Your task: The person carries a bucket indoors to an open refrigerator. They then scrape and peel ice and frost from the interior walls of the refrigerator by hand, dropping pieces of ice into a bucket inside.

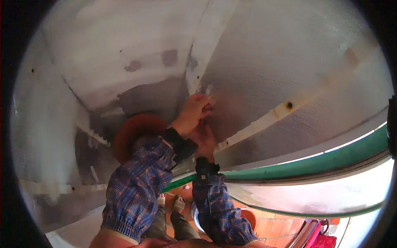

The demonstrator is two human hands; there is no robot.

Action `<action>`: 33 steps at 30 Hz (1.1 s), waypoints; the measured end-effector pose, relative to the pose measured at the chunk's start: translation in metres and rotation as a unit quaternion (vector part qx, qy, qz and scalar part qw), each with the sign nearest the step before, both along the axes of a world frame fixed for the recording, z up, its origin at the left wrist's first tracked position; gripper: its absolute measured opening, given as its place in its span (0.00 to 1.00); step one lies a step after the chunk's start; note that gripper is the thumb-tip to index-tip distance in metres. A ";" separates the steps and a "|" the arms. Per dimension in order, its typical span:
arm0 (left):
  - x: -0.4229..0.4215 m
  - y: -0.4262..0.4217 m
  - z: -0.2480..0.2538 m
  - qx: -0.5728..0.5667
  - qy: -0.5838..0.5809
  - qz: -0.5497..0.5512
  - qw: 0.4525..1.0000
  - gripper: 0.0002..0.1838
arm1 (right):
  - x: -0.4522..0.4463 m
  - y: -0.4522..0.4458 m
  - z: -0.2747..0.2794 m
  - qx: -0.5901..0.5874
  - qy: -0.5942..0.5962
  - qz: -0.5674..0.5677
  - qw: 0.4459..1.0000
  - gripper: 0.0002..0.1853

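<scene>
My left hand (191, 114) reaches up to the grey, patchy panel (256, 62), its fingers pinched near a seam where pale strips meet. A small whitish thing (209, 89) shows at the fingertips, too small to make out. Just below, my right hand (204, 139) is raised close beside the left one; its fingers are dim and partly blurred against the dark surface. Both forearms wear blue plaid sleeve covers with dark cuffs.
A reddish-brown round shape (136, 134) lies behind my left forearm. Pale strips with dark spots (289, 105) cross the panel. A green-edged frame (306, 164) curves along the lower right. Below are an orange tiled floor (275, 228), my feet, a basin (249, 217) and pink items (324, 241).
</scene>
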State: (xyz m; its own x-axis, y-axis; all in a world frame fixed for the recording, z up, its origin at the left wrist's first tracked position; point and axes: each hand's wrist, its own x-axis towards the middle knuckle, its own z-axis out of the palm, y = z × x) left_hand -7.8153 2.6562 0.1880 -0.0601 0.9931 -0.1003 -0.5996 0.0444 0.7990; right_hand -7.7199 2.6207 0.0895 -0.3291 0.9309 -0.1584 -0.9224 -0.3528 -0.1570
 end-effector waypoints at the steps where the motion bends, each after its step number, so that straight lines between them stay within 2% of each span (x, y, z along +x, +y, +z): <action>1: -0.005 -0.004 0.000 0.004 -0.003 -0.010 1.000 0.14 | -0.001 -0.003 0.004 0.004 -0.003 -0.010 1.000 0.17; 2: -0.012 -0.009 0.001 0.079 0.145 -0.031 0.986 0.14 | -0.002 -0.004 0.009 0.021 0.000 -0.020 1.000 0.18; 3: -0.017 -0.012 0.003 0.155 0.290 -0.048 0.943 0.13 | -0.004 -0.003 0.014 0.039 0.004 -0.029 0.999 0.19; 4: -0.012 -0.010 -0.008 0.078 0.275 -0.015 0.958 0.13 | -0.004 -0.003 0.010 0.052 0.004 -0.036 0.998 0.19; 5: -0.006 -0.006 -0.019 0.006 0.259 0.018 0.966 0.13 | -0.005 -0.005 0.009 0.130 0.041 0.003 0.991 0.18; 6: -0.003 -0.007 -0.016 0.077 0.252 0.051 0.963 0.13 | -0.006 0.002 0.011 0.218 0.076 0.043 0.972 0.18; 7: -0.001 -0.009 -0.019 0.149 0.242 0.084 0.955 0.13 | -0.013 0.004 0.022 0.159 0.029 0.001 0.987 0.18; 8: -0.008 -0.003 -0.042 0.184 0.312 0.058 0.930 0.14 | -0.019 -0.004 0.037 0.095 -0.015 -0.039 0.995 0.17; 9: -0.014 0.004 -0.059 0.213 0.381 0.039 0.899 0.16 | -0.015 -0.020 0.061 0.250 -0.356 -0.092 0.896 0.16; 10: -0.001 -0.004 -0.059 0.117 0.281 -0.031 0.952 0.15 | -0.002 -0.042 0.070 0.351 -0.642 -0.148 0.665 0.15; 11: -0.001 -0.012 -0.052 0.016 0.176 -0.091 0.980 0.15 | -0.002 -0.047 0.053 0.367 -0.633 -0.159 0.663 0.15; 13: 0.005 -0.047 -0.055 0.022 0.213 -0.065 0.975 0.13 | 0.001 -0.044 -0.015 0.305 -0.573 -0.126 0.750 0.14; 14: 0.008 -0.059 -0.054 0.012 0.236 -0.063 0.970 0.13 | 0.004 -0.043 -0.023 0.316 -0.568 -0.124 0.750 0.14; 15: 0.008 -0.067 -0.060 0.015 0.237 -0.054 0.970 0.13 | 0.009 -0.044 -0.027 0.268 -0.433 -0.081 0.857 0.15; 16: 0.008 -0.071 -0.065 0.002 0.195 -0.073 0.978 0.12 | 0.013 -0.047 -0.030 0.208 -0.285 -0.034 0.935 0.15; 17: -0.007 -0.065 -0.056 -0.020 0.156 -0.096 0.983 0.12 | -0.004 -0.044 -0.022 0.203 -0.279 -0.030 0.938 0.15; 19: -0.024 -0.085 -0.050 -0.012 0.152 -0.087 0.984 0.12 | -0.019 -0.053 -0.016 0.122 -0.180 -0.070 0.974 0.14; 20: -0.041 -0.091 -0.045 -0.013 0.148 -0.085 0.985 0.12 | -0.032 -0.063 -0.010 0.123 -0.180 -0.071 0.973 0.14; 21: -0.056 -0.095 -0.037 -0.011 0.149 -0.085 0.985 0.12 | -0.046 -0.089 0.025 0.276 -0.491 -0.060 0.824 0.13; 22: -0.071 -0.098 -0.028 -0.001 0.193 -0.022 0.981 0.12 | -0.058 -0.102 0.046 0.389 -0.733 -0.043 0.557 0.12; 23: -0.084 -0.097 -0.020 0.006 0.235 0.041 0.971 0.12 | -0.065 -0.099 0.039 0.390 -0.732 -0.045 0.557 0.12; 25: -0.110 -0.068 -0.005 0.043 0.276 0.088 0.956 0.10 | -0.080 -0.096 0.010 0.538 -0.738 0.005 0.407 0.13; 26: -0.112 -0.066 0.026 0.141 0.357 0.160 0.910 0.10 | -0.088 -0.102 0.001 0.541 -0.736 0.004 0.407 0.13; 27: -0.110 -0.064 0.064 0.236 0.426 0.230 0.843 0.09 | -0.093 -0.106 -0.007 0.364 -0.527 0.064 0.765 0.14; 28: -0.110 -0.058 0.094 0.254 0.444 0.207 0.834 0.08 | -0.095 -0.109 -0.012 0.110 -0.211 0.113 0.965 0.16; 29: -0.110 -0.048 0.121 0.272 0.460 0.182 0.825 0.08 | -0.093 -0.110 -0.011 0.110 -0.214 0.113 0.964 0.16; 31: -0.100 -0.026 0.165 0.411 0.467 0.236 0.747 0.09 | -0.080 -0.116 -0.004 0.046 -0.238 0.111 0.964 0.18; 32: -0.095 -0.019 0.186 0.426 0.453 0.225 0.750 0.10 | -0.072 -0.122 0.002 0.045 -0.241 0.111 0.963 0.18; 33: -0.092 -0.011 0.203 0.442 0.439 0.213 0.753 0.12 | -0.062 -0.131 0.012 0.212 -0.415 0.081 0.881 0.17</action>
State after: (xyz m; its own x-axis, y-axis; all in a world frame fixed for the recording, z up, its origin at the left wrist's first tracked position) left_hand -7.9071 2.6450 0.3907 -0.0501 0.5208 0.8522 0.3666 -0.7841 0.5008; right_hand -7.7818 2.4895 0.1017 -0.3981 0.9157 -0.0553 -0.3714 -0.2160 -0.9030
